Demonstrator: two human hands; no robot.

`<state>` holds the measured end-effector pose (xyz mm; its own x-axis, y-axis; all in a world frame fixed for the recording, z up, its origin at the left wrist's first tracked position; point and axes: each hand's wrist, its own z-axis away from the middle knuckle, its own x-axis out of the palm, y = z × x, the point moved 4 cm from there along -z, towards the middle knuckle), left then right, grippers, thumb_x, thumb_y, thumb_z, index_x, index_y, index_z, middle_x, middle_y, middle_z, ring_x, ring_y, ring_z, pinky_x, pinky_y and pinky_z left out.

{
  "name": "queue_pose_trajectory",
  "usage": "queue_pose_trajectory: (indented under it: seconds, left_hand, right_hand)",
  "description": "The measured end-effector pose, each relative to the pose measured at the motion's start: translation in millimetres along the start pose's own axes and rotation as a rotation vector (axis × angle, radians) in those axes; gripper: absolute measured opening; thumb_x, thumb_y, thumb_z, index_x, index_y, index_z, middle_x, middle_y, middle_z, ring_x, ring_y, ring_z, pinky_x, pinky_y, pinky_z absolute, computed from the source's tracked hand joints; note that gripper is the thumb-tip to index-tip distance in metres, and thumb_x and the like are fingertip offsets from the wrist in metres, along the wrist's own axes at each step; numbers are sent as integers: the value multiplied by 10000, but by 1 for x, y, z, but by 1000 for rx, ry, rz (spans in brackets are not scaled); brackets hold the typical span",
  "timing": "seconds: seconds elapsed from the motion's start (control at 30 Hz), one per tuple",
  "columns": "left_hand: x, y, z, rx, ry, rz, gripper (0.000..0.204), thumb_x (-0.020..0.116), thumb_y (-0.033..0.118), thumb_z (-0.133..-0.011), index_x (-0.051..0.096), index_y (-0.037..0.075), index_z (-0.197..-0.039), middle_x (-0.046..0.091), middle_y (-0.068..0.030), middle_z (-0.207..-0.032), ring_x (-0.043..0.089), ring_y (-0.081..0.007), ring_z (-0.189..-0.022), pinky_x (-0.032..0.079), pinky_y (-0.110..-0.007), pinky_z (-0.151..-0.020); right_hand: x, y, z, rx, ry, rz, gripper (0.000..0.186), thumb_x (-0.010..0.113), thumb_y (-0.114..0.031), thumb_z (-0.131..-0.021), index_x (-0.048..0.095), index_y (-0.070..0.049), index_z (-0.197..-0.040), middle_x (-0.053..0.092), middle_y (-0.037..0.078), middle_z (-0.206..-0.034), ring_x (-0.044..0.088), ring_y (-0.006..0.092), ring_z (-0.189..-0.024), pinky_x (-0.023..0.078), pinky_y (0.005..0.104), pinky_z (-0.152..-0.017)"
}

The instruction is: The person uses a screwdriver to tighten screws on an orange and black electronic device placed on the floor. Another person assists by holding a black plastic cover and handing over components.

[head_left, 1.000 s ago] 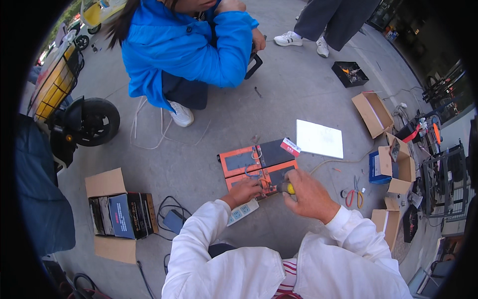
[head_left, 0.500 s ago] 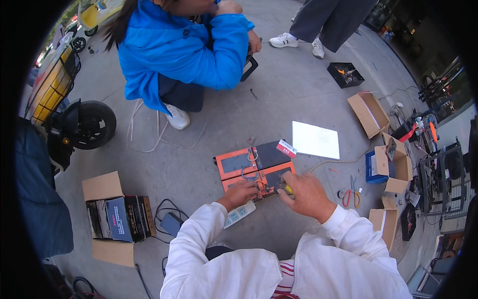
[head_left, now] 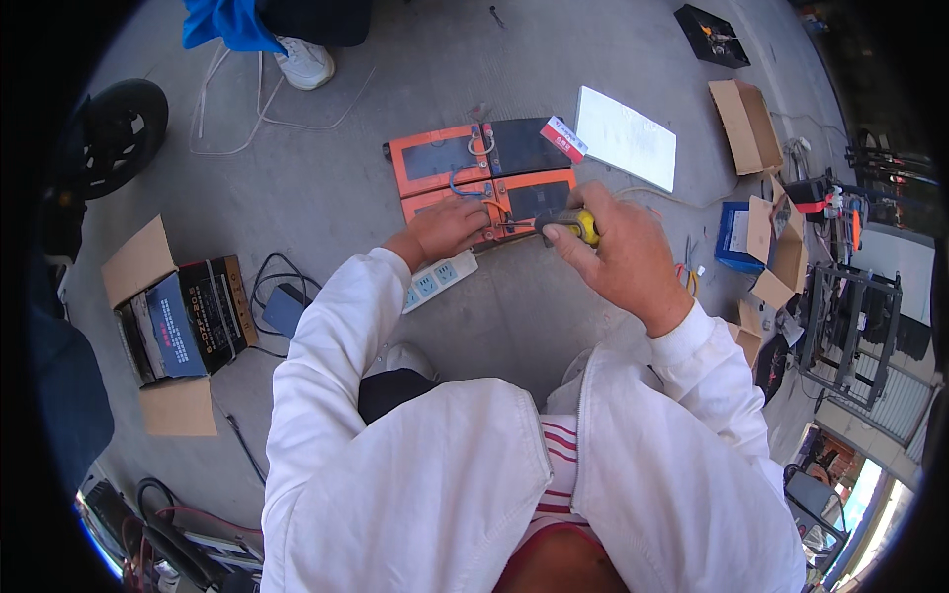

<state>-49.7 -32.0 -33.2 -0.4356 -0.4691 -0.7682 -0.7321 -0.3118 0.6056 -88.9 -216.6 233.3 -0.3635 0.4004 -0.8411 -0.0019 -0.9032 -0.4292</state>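
Note:
My right hand (head_left: pixel 633 255) is wrapped round a screwdriver (head_left: pixel 578 227) with a yellow and black handle. Its shaft points left, with the tip at a terminal on the near edge of an orange and black battery pack (head_left: pixel 534 188). My left hand (head_left: pixel 447 231) rests on that pack's near left block, its fingertips bent together beside the terminal and a short orange wire (head_left: pixel 497 206). What those fingers pinch is hidden. A blue wire (head_left: pixel 463 182) and a white wire loop (head_left: pixel 481 145) join other terminals. On the far right block lies a red and white small box (head_left: pixel 563 139).
Just below my left hand is a white power strip (head_left: pixel 442 280). A white flat panel (head_left: pixel 626 138) lies beyond the pack. Left stands an open carton (head_left: pixel 176 395) near a dark adapter (head_left: pixel 289 307) with cables. Pliers (head_left: pixel 690 280) and open boxes (head_left: pixel 741 128) are at right.
My view has tipped downward, so the ground things sit higher and the person in blue is mostly out of it. More of the screwdriver shows now; both hands remain at the battery pack.

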Motion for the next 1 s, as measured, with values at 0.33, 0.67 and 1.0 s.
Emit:
queue_pose_trajectory:
  seconds: [0.33,0.67,1.0]
  left_hand:
    - [2,-3,1,17,20,-15,199,709,250,-972,628,88,-1056,631,-98,-1095,645,-334,-998,523,-462,-898]
    - [2,-2,1,-25,-33,-58,156,672,222,-991,645,114,-1099,653,-87,-1143,669,-319,-1091,549,-450,-948]
    - [3,-4,2,12,-66,-54,231,691,274,-995,632,104,-1139,655,-104,-1199,658,-331,-1092,537,-455,-954]
  right_hand:
    - [0,-2,-6,-86,76,14,315,740,-148,-853,568,-30,-1088,640,203,-1007,611,435,-934,477,510,-826]
    - [-3,-1,-5,-243,117,92,313,757,-191,-893,578,-43,-1104,662,197,-919,652,435,-844,488,513,-769]
    - [3,6,-5,-151,213,50,353,768,-363,-977,621,-66,-1096,724,156,-804,719,391,-675,527,453,-576]
